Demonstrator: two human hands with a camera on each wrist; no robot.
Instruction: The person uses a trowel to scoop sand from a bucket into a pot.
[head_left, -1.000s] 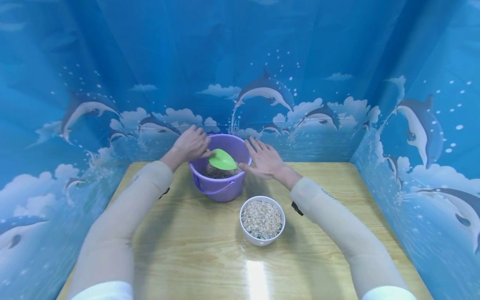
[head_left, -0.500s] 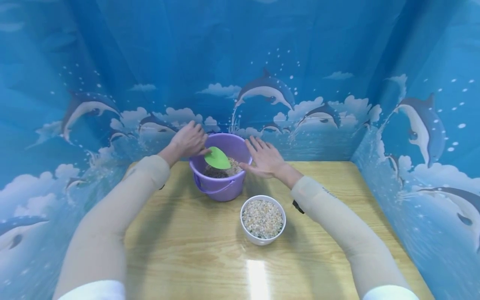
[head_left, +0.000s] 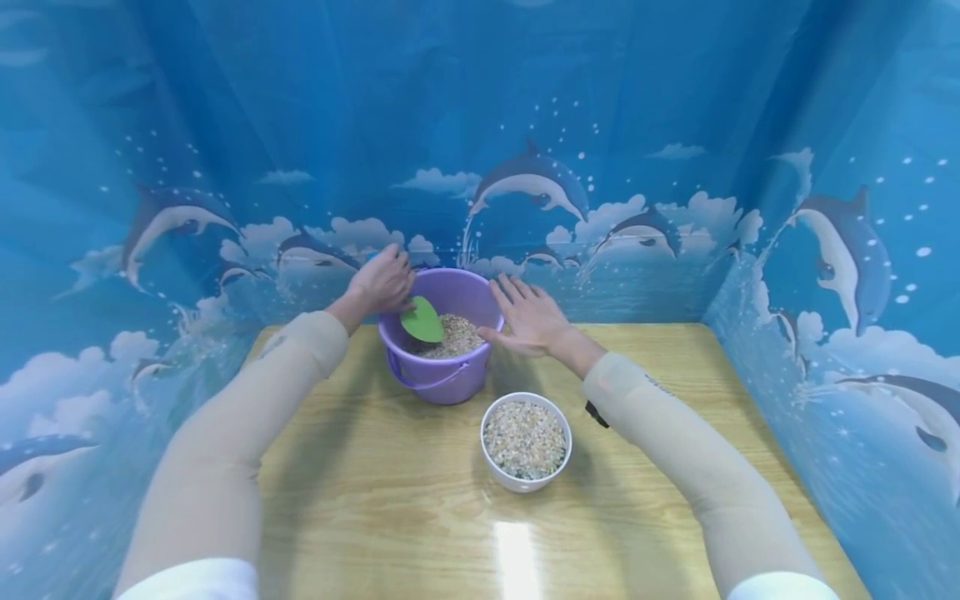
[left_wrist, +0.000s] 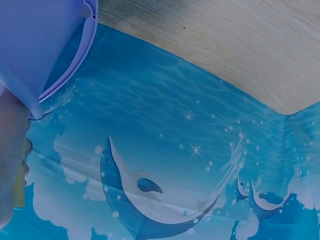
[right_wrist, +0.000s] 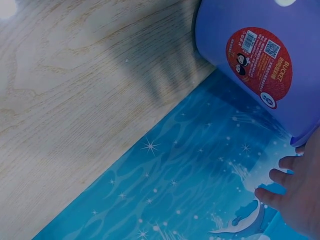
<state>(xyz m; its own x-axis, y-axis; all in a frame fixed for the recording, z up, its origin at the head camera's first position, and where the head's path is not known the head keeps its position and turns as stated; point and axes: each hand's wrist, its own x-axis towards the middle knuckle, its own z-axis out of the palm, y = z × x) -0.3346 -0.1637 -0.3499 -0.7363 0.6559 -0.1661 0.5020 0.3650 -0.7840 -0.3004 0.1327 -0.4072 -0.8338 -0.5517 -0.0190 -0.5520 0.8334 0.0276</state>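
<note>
My left hand (head_left: 384, 279) grips a toy shovel at the left rim of a purple bucket (head_left: 435, 367). Its green blade (head_left: 422, 320) slants down inside the bucket, beside a heap of small pale gravel (head_left: 456, 336). In the left wrist view, part of the shovel's yellow handle (left_wrist: 19, 186) shows below the fingers. Fingers spread and straight, my right hand (head_left: 528, 319) lies along the bucket's right rim. A red label (right_wrist: 259, 68) is on the bucket wall in the right wrist view.
In front of the bucket, slightly right, a white bowl (head_left: 489, 462) full of gravel stands on the wooden table (head_left: 390, 517). A blue dolphin-print curtain (head_left: 480, 100) rises behind the table and along both sides.
The green blade has shifted left and turned to a steeper slant, and more pale gravel shows in the bucket. My right hand and the bowl have stayed in place.
</note>
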